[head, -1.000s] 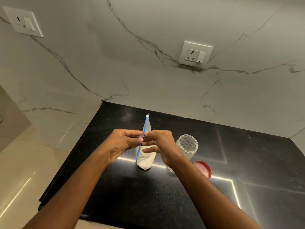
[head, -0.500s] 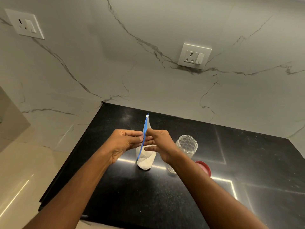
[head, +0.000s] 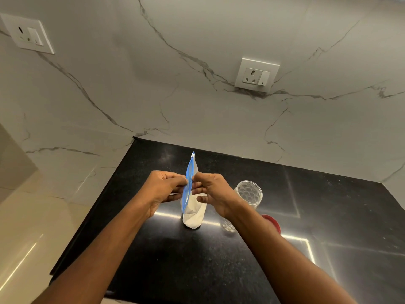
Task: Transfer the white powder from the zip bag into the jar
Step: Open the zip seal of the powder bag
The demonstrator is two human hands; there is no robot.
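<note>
A clear zip bag (head: pixel 194 212) with a blue zip strip stands on the black counter (head: pixel 219 260), white powder filling its bottom. My left hand (head: pixel 163 190) pinches one side of the blue strip and my right hand (head: pixel 213 191) pinches the other. The strip is parted into a narrow slit between my fingers. To the right of my right hand stands a clear plastic jar (head: pixel 248 193), upright with no lid on it. Its red lid (head: pixel 272 223) lies on the counter just nearer to me, partly hidden by my right forearm.
A marble wall rises behind the counter, with a socket (head: pixel 256 75) above the jar and another socket (head: pixel 28 35) at the upper left. The counter's left edge (head: pixel 92 216) drops to a pale floor.
My hands have pulled the two sides of the blue zip strip slightly apart, so the bag's mouth shows a narrow gap. The jar and lid have not moved.
</note>
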